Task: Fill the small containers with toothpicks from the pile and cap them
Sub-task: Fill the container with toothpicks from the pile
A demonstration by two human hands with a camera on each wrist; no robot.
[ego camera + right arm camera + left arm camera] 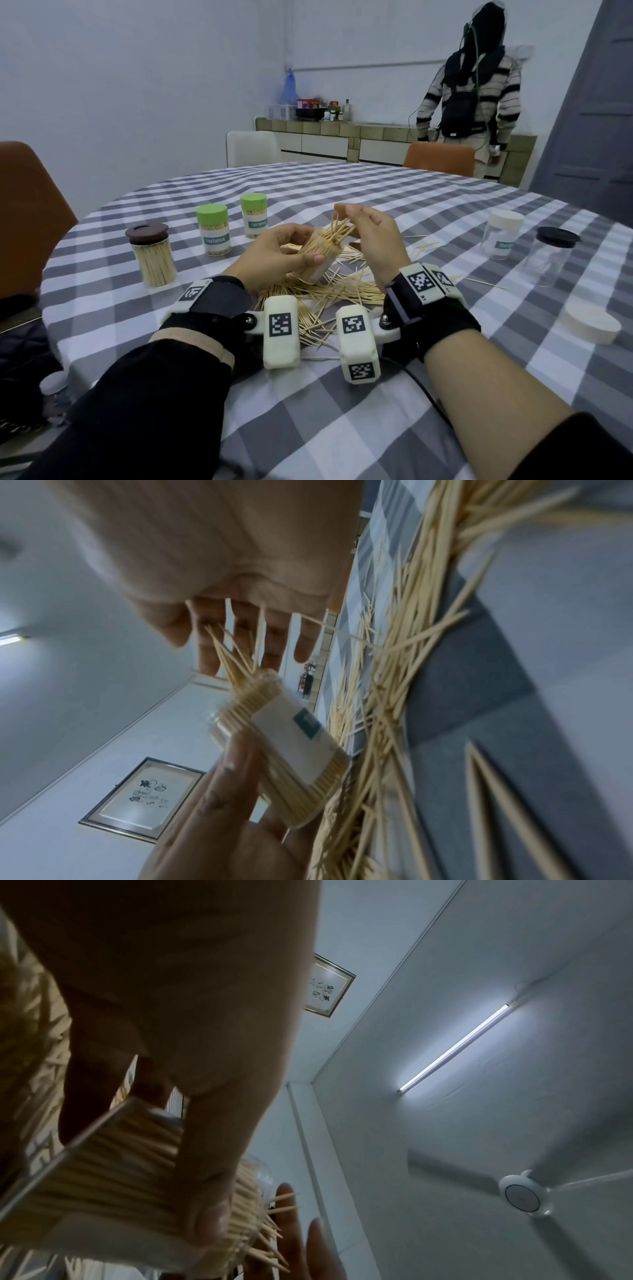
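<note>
At the far left of the checked table (342,428) stands a brown-lidded jar (152,255), full of toothpicks and capped. Next to it stand two green-capped containers (214,229) and (253,215), both filled and closed; these three units appear complete. At centre, the left hand (277,251) grips the container in work (320,257), fingers and thumb wrapped round its body, holding it tilted just above the pile (322,294). This container is packed nearly to the mouth, with a tuft of toothpicks (337,228) projecting from the opening at mixed angles. The right hand (371,240) is at that opening with fingers fairly straight against the projecting tips; it grasps nothing firmly, and the likely step is pressing or aligning the sticks so that a cap can seat. A large share of the pile remains loose on the cloth. To the right, a white-capped container (501,234) and a black-lidded jar (551,255) stand empty, and a loose white cap (591,323) lies near the table edge. By judgement, three containers are done, one is almost filled and uncapped, and two remain.
</note>
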